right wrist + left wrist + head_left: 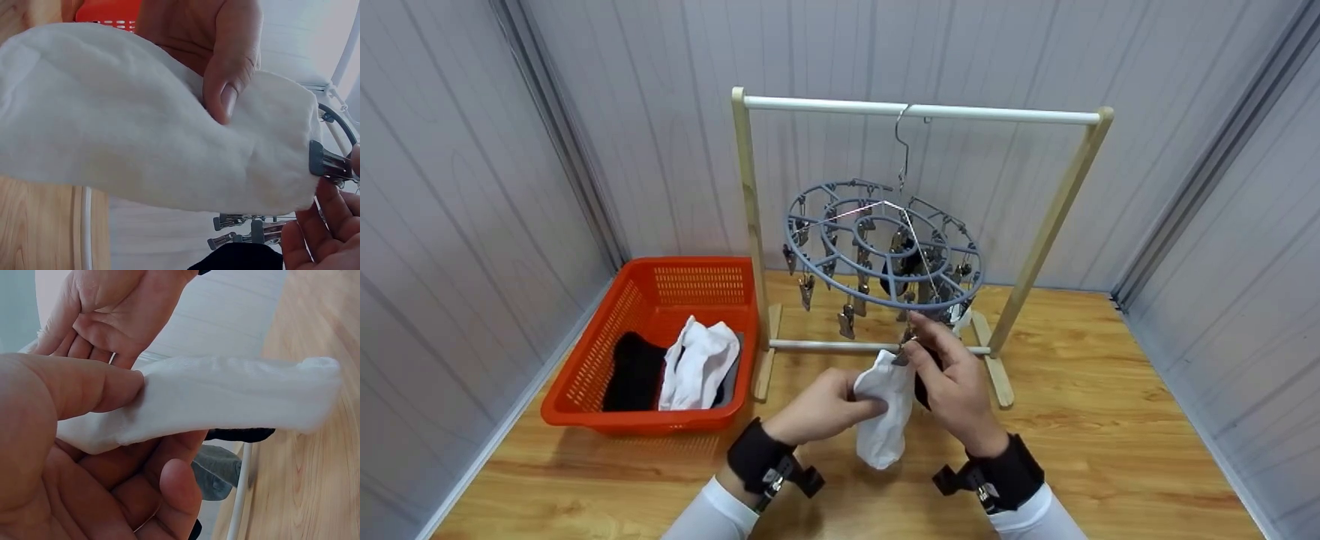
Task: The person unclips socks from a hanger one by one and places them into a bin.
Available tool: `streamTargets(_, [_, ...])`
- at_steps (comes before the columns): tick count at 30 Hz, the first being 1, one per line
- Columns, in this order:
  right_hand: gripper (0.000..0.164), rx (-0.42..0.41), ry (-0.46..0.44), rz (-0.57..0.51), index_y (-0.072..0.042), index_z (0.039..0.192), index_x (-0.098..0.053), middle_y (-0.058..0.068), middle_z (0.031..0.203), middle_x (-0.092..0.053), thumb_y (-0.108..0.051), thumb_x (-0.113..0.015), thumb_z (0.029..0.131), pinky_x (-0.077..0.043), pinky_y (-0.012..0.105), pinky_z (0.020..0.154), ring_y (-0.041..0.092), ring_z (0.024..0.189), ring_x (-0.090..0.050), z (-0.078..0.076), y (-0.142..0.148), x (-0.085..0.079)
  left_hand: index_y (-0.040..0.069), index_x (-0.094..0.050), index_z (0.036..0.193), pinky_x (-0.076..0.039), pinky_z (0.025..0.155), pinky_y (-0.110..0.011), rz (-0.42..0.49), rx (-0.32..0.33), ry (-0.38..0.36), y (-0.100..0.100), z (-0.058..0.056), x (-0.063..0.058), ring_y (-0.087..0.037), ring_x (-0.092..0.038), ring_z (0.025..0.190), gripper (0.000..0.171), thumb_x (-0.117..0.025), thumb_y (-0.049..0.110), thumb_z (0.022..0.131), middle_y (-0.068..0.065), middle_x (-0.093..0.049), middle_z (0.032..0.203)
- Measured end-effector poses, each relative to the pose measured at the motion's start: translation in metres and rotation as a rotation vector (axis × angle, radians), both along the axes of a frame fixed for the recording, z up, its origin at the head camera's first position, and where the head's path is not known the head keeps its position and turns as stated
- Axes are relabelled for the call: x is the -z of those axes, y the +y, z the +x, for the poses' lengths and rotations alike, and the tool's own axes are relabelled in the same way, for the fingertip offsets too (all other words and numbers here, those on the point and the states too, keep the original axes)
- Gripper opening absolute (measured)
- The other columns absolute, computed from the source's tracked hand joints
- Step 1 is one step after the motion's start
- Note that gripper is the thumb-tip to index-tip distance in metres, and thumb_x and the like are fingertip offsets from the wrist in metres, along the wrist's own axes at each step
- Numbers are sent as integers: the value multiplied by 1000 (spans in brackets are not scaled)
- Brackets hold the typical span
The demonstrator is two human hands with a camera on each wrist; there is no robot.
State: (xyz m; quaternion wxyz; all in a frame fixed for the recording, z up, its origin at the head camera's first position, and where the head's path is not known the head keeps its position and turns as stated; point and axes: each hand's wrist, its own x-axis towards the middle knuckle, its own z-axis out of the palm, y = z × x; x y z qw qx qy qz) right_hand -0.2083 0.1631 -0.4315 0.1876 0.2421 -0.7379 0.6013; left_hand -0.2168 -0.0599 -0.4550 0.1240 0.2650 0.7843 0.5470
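A white sock (883,435) hangs below the front of a round grey clip hanger (934,306). My left hand (826,405) pinches the sock between thumb and fingers near its upper end. At the cuff, my right hand (960,386) holds a metal clip (329,162) by its handles. In the right wrist view, the clip's jaws lie over the edge of the cuff. Just behind the right hand hangs something black (239,257), partly hidden. A grey sock (216,472) shows behind the white one in the left wrist view.
The hanger hooks onto the white bar (1005,114) of a wooden-legged rack. Several metal clips (847,321) dangle from its rings. On the left stands an orange basket (585,352) with a black sock (634,371) and white socks (701,364) in it. Pale walls surround the wooden table.
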Motion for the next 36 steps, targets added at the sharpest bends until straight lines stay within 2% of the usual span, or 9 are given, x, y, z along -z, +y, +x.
streamTargets(3, [41,-7,20,-15,11,150,-61,21,139,-70,-1,-64,112,-58,26,100,18,119,-72,-1,-1,1,4,-82,107,-44,64,-24,-6,-5,9,0,0,0,-7,-53,67,12,-79,15,101,8,-66,79])
streamTargets(6, [37,-18,19,-26,13,146,-63,19,130,-71,-1,-63,112,-60,27,94,19,109,-73,0,-1,0,4,-82,107,-46,64,-24,-9,-9,15,0,0,0,-7,-54,68,12,-79,15,101,8,-67,81])
streamTargets(9, [34,-18,4,-32,14,143,-65,18,129,-71,-1,-62,112,-60,27,94,19,109,-73,1,-1,-1,4,-83,108,-49,67,-24,-8,-10,17,0,0,1,-7,-58,71,14,-79,15,100,7,-72,85])
streamTargets(15, [29,13,-20,-35,8,137,-71,18,132,-73,-2,-64,112,-59,28,98,22,117,-73,1,0,-1,4,-83,111,-55,72,-24,2,-9,0,0,-1,1,-8,-65,78,16,-79,15,101,2,-78,93])
streamTargets(18, [26,37,-39,-34,4,133,-74,15,130,-75,-5,-67,111,-60,28,94,22,113,-74,1,1,-2,3,-83,111,-55,73,-24,8,-11,-11,-1,-1,2,-7,-66,79,16,-78,15,102,2,-79,94])
streamTargets(22, [23,45,-60,-53,2,129,-78,13,128,-78,-6,-70,109,-61,29,90,19,107,-75,2,2,-4,2,-82,109,-53,71,-24,5,-11,-10,-1,0,1,-7,-63,77,16,-77,16,103,4,-76,90])
streamTargets(30, [24,54,-58,-109,4,129,-79,15,124,-79,-2,-72,107,-62,29,91,19,108,-77,2,3,-6,3,-81,108,-51,67,-23,0,-13,3,-2,0,0,-6,-61,72,14,-77,16,103,6,-74,86])
streamTargets(36, [20,86,-15,-132,4,124,-80,22,114,-78,0,-73,106,-62,27,89,19,102,-77,1,3,-6,4,-81,110,-42,58,-24,-6,-8,-2,-2,0,-2,-7,-51,62,14,-75,16,105,8,-61,73])
